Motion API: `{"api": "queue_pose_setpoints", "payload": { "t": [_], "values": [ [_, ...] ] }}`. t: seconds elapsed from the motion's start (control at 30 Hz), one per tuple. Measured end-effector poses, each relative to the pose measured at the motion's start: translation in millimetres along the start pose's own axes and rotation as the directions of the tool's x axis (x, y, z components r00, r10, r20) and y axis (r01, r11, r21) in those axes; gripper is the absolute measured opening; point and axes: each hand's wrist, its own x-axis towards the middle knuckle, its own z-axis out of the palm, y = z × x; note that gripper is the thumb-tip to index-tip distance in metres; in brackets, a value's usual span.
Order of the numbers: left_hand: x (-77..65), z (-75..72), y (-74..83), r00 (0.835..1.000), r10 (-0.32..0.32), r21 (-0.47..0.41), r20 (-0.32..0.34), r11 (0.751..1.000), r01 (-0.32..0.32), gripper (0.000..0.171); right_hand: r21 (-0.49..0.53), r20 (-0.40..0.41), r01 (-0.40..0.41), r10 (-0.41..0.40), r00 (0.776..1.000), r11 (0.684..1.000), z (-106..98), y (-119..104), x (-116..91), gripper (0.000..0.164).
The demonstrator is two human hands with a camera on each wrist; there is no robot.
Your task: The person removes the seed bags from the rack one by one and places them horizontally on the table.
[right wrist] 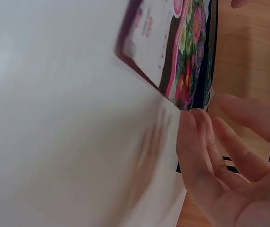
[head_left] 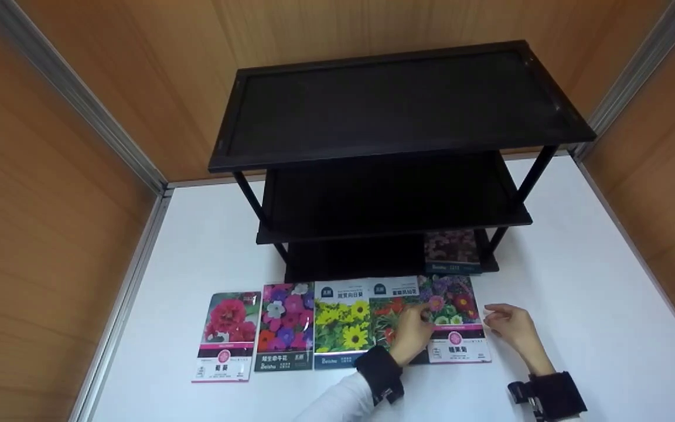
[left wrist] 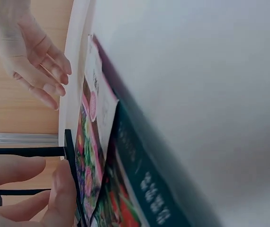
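A flower seed packet (head_left: 460, 343) with a white and pink lower band lies on the white table between my two hands. My left hand (head_left: 412, 333) is over the red-flower seed packet (head_left: 393, 288), its fingertips near the pink-banded packet's left edge. In the left wrist view, the thumb (left wrist: 63, 191) and forefinger stand apart with nothing between them. Beside the right edge is my right hand (head_left: 510, 325), fingers loosely bent. In the right wrist view its fingertips (right wrist: 188, 118) are right at the packet's edge. The pink-banded packet overlaps the red-flower one.
Leftward in the row lie a yellow-flower packet (head_left: 342, 328), a purple-and-pink-flower packet (head_left: 286, 328) and a red-pink-flower packet (head_left: 225, 337). Behind them rises a three-tier black shelf (head_left: 396, 111). Another packet (head_left: 452, 252) lies on its bottom tier at right. Wood-look panels (head_left: 50, 205) surround the table.
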Motion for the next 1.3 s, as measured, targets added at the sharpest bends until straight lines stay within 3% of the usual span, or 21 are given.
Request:
{"api": "queue_pose_setpoints", "payload": {
  "t": [0.17,0.4,0.63,0.87,1.13,1.2,1.3],
  "values": [
    [9.9,-4.6,4.4,1.0,-0.001,-0.008,0.004,1.0,0.001,0.04,-0.011,-0.013,0.049,-0.049,0.999,0.999,-4,-3,10,0.031],
    [27.7,-11.6,8.4,1.0,0.001,0.008,0.003,1.0,-0.001,0.019,-0.029,-0.02,0.059,-0.059,0.998,0.998,-10,-8,22,0.031],
    [42.1,-17.3,8.0,1.0,0.006,-0.041,0.014,0.999,-0.006,0.035,-0.044,-0.067,0.091,-0.094,0.993,0.995,-13,-16,34,0.031],
    [57.3,-18.7,7.1,1.0,-0.001,-0.004,0.006,1.0,0.001,0.034,-0.048,-0.11,0.139,-0.144,0.983,0.989,-16,-20,50,0.029],
    [76.5,-13.2,3.0,0.998,0.01,0.002,-0.055,1.0,-0.01,0.032,-0.036,-0.202,0.185,-0.188,0.961,0.982,-12,-19,71,0.027],
    [84.8,-8.1,-4.8,0.999,0.0,0.006,-0.048,1.0,0.0,0.032,-0.035,-0.224,0.197,-0.199,0.954,0.98,-10,-20,76,0.027],
    [110.3,20.1,-54.3,0.997,0.053,0.041,-0.061,0.998,-0.051,0.031,-0.044,-0.243,0.207,-0.212,0.947,0.977,-6,-21,82,0.027]
  ]
}}
